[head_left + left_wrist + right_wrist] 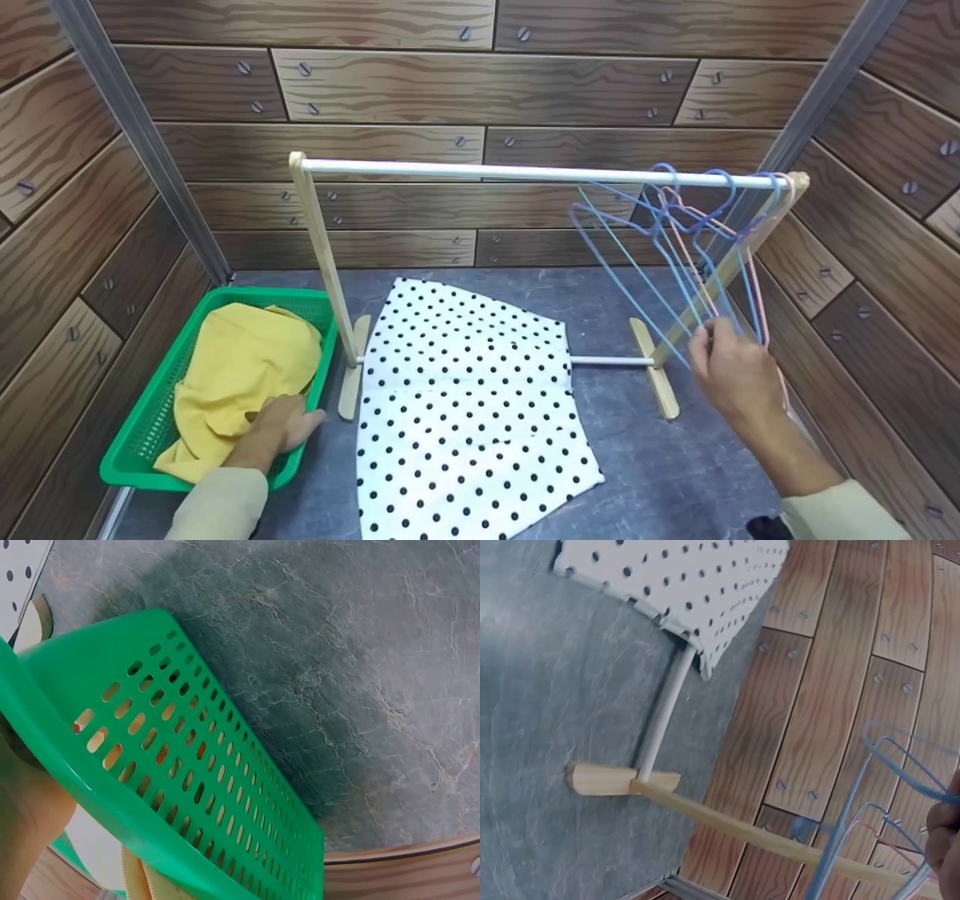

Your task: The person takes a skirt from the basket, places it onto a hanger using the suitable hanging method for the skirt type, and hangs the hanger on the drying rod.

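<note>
Several blue and pink hangers [658, 214] on a white bar [480, 171], at least one gripped by the right hand [739, 373]. Left hand [281, 421] by yellow cloth [255, 352] in a green basket [142, 478]; can't tell if squeezing. Spotty cloth [465, 382] between.

A slotted green basket [180, 742] slants from nine o'clock to five on the grey table [360, 690] — left grip [30, 817] by its rim at eight, spotted white cloth [15, 574] at ten.
</note>
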Demonstrator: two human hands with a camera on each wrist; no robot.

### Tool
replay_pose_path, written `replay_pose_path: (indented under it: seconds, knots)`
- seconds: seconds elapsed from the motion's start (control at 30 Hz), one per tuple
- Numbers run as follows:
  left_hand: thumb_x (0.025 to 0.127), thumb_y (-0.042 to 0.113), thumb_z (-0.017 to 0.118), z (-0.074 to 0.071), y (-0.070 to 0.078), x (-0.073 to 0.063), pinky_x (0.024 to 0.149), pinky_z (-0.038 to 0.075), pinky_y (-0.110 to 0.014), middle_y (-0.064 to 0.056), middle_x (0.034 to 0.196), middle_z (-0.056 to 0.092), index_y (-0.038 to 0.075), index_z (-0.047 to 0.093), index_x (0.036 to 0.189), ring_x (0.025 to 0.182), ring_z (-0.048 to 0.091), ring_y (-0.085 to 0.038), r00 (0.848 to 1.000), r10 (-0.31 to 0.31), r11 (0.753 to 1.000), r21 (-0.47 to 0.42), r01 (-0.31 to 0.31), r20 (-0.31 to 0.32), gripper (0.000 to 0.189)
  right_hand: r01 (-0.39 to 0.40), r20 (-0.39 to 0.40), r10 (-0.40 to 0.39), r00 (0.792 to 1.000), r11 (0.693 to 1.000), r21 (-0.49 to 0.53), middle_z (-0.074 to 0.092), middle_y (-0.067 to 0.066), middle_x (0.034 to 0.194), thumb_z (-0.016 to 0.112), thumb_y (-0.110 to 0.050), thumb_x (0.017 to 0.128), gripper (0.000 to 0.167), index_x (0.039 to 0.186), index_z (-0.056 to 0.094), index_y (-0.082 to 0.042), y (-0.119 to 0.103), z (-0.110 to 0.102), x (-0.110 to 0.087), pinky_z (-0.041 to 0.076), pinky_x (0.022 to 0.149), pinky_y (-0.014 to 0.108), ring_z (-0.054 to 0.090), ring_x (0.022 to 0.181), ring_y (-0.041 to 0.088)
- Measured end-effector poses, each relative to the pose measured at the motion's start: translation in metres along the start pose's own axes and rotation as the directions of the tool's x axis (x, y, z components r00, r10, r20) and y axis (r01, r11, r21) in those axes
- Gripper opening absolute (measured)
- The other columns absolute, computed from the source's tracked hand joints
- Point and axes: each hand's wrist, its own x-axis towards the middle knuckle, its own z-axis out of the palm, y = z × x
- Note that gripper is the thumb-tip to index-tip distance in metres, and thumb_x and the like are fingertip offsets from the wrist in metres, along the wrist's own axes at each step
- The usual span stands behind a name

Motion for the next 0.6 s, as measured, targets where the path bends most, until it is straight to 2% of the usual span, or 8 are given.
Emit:
replay_pose_path:
  seconds: [0.1,0.2,0.3,0.4,0.5,0.57,0.6]
  knots:
    - [0.094,0.032,0.049,0.0,0.0,0.0,0.081,0.036,-0.044,-0.008,0.077,0.052,0.007,0.056,0.079,0.079,0.049,-0.027,1.0,0.002,1.0,-0.004,-0.002,-0.002,0.031,-0.003,-0.033,0.005,0.999,0.999,0.054,0.057,0.014,0.052,0.053,-0.005,0.09,0.015,0.086,0.062,0.006,-0.005,-0.001,0.004,0.036,0.034,0.036,0.045,0.037,0.021]
    - [0.093,0.033,0.049,0.001,-0.001,-0.001,0.082,0.037,-0.045,-0.009,0.08,0.054,0.004,0.059,0.084,0.08,0.05,-0.028,1.0,-0.006,1.0,-0.001,0.006,0.005,0.032,0.016,-0.048,-0.012,0.999,0.996,0.084,0.06,0.012,0.054,0.055,-0.003,0.089,0.016,0.091,0.066,0.008,-0.012,-0.002,0.008,0.032,0.034,0.024,0.039,0.038,0.01]
    - [0.093,0.034,0.049,0.001,-0.002,-0.001,0.082,0.038,-0.045,-0.01,0.084,0.056,0.002,0.062,0.09,0.083,0.05,-0.029,1.0,-0.012,1.0,0.005,0.012,0.008,0.035,0.033,-0.066,-0.026,0.997,0.995,0.095,0.06,0.01,0.053,0.058,-0.004,0.089,0.016,0.093,0.069,0.007,-0.018,-0.002,0.012,0.028,0.034,0.02,0.035,0.038,0.005]
    - [0.093,0.035,0.049,0.001,-0.002,-0.002,0.081,0.038,-0.045,-0.01,0.083,0.055,0.002,0.061,0.09,0.082,0.05,-0.028,1.0,-0.017,1.0,0.005,0.017,0.014,0.035,0.056,-0.108,-0.047,0.993,0.995,0.082,0.059,0.01,0.054,0.061,-0.007,0.089,0.015,0.086,0.067,0.005,-0.023,0.0,0.013,0.033,0.035,0.027,0.04,0.038,0.012]
    - [0.093,0.034,0.048,0.0,-0.001,-0.002,0.08,0.037,-0.044,-0.009,0.079,0.053,0.005,0.059,0.085,0.08,0.05,-0.028,1.0,-0.018,1.0,0.002,0.018,0.017,0.033,0.085,-0.148,-0.074,0.986,0.994,0.068,0.057,0.013,0.061,0.059,-0.012,0.09,0.019,0.078,0.063,0.003,-0.025,0.003,0.014,0.042,0.047,0.039,0.051,0.05,0.027]
    - [0.093,0.034,0.048,-0.001,0.0,-0.002,0.08,0.038,-0.044,-0.009,0.08,0.054,0.005,0.059,0.085,0.081,0.05,-0.028,1.0,-0.013,1.0,0.005,0.013,0.016,0.032,0.11,-0.164,-0.102,0.981,0.993,0.043,0.055,0.015,0.066,0.056,-0.014,0.09,0.023,0.074,0.06,0.002,-0.026,0.005,0.014,0.044,0.058,0.046,0.053,0.062,0.035]
    - [0.093,0.034,0.048,-0.001,0.001,-0.001,0.081,0.038,-0.044,-0.01,0.082,0.055,0.004,0.059,0.086,0.081,0.05,-0.028,1.0,-0.009,1.0,0.007,0.009,0.015,0.033,0.121,-0.164,-0.115,0.98,0.992,0.029,0.054,0.016,0.067,0.055,-0.015,0.09,0.024,0.073,0.059,0.001,-0.026,0.005,0.014,0.043,0.059,0.046,0.052,0.063,0.036]
